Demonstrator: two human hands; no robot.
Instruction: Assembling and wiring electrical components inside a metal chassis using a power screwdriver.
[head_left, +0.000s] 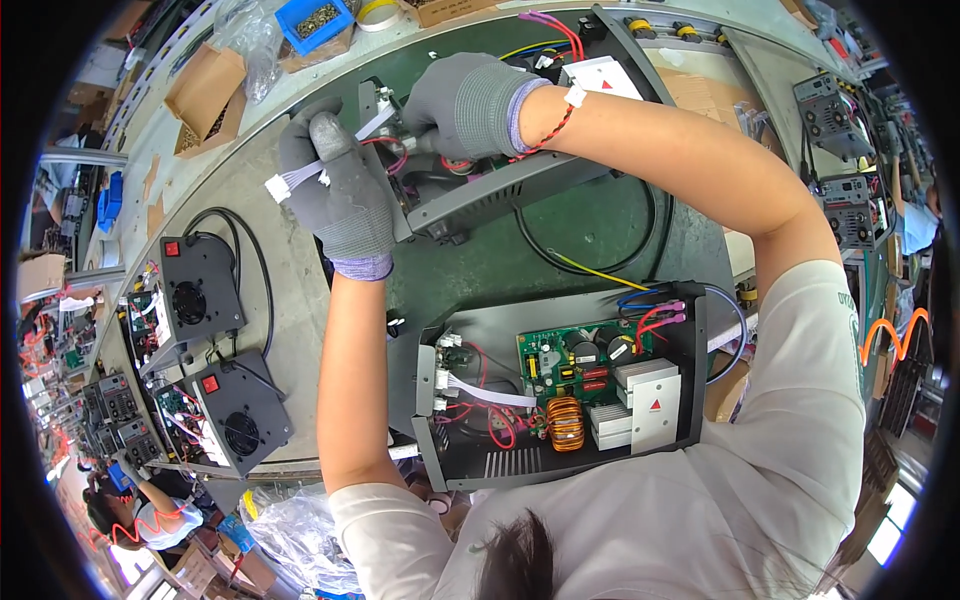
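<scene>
Two gloved hands work at the far chassis (500, 195) on the green table (590, 222): the left grip (345, 190) looks clamped on a ribbon cable (301, 176); the right grip's (438, 108) fingertips are hidden, so I cannot tell. Much wiring seems fitted, the loose white connector (277, 188) apparently left; a nearer chassis (515, 462) sits open, a cardboard box (212, 95) beyond, workshop all round

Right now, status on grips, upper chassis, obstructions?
Left grip at left end of upper chassis, right grip over interior. Chassis open. Red wires between grips.
</scene>
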